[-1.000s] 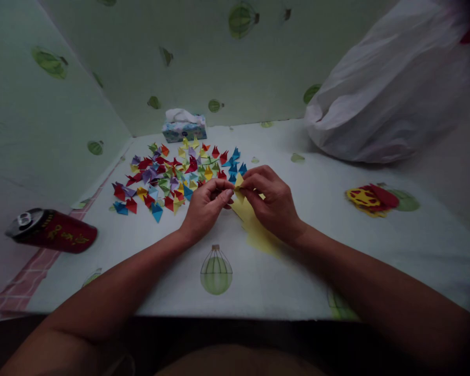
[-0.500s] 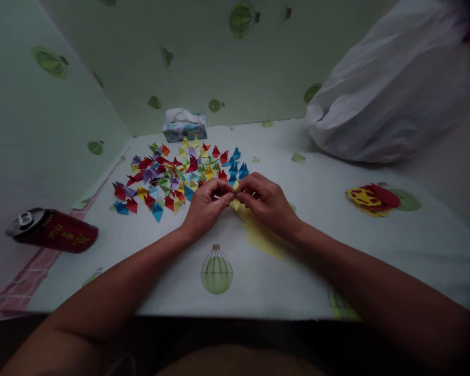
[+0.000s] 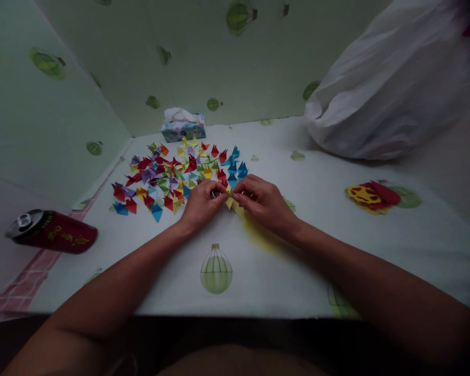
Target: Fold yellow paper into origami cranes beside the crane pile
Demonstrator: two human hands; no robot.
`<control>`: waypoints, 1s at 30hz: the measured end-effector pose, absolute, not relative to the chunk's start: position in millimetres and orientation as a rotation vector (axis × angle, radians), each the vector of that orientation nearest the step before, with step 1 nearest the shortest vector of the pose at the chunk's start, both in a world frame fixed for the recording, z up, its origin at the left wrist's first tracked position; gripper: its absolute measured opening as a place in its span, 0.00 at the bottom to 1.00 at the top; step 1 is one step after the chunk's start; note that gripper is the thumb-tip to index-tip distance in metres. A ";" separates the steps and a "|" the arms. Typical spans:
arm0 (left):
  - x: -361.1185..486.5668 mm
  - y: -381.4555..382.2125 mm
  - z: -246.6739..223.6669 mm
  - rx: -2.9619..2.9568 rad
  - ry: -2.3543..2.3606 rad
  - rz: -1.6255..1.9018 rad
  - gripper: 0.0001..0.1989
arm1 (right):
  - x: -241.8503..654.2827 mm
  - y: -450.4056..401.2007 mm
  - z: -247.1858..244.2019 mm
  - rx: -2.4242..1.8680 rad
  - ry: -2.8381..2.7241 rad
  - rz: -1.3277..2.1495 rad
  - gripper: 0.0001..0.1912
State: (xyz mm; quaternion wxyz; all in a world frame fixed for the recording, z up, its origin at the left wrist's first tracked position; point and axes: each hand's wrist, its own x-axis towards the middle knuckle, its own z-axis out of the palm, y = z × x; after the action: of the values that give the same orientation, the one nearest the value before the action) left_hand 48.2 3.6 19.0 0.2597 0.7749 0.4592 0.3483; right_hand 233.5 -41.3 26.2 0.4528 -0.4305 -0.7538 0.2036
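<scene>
A small folded piece of yellow paper, pointed at its lower end, is between my two hands above the table. My left hand pinches its left side between thumb and forefinger. On the other side, my right hand has thumb and fingertips pressed together at the paper's right edge; the exact contact is too small to make out. Under my right hand lies a blurred yellow patch that looks like paper. Just beyond my left hand spreads a crowd of small folded paper cranes in red, blue, yellow, green and purple.
A tissue box stands at the back against the wall. To the left, a dark red can is near the table's edge. A big white plastic bag fills the back right, with red and yellow cut-outs in front of it.
The yellow paper has shifted slightly left and down with my left hand. My right fingertips have drawn a little apart from the left ones, showing more of the paper.
</scene>
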 end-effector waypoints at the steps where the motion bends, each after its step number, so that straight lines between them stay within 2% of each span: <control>1: 48.5 3.2 18.7 2.116 1.256 0.906 0.03 | 233.4 -41.4 26.3 -1.064 -1.864 0.501 0.06; 16: 48.3 5.0 13.6 2.338 1.292 0.641 0.05 | 233.2 -41.3 25.4 -1.079 -1.853 0.499 0.06; 26: 51.2 -0.9 16.2 2.214 1.161 0.831 0.04 | 239.3 -31.7 19.4 -1.167 -1.793 0.526 0.02; 30: 52.0 -2.8 18.9 2.183 1.121 0.898 0.04 | 238.9 -30.3 15.6 -1.192 -1.848 0.584 0.03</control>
State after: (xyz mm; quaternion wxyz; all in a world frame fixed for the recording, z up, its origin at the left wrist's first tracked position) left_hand 52.0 -2.8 18.9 0.2610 0.8065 0.4141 0.3317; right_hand 238.9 -30.3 15.6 0.4196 -0.4753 -0.7373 0.2331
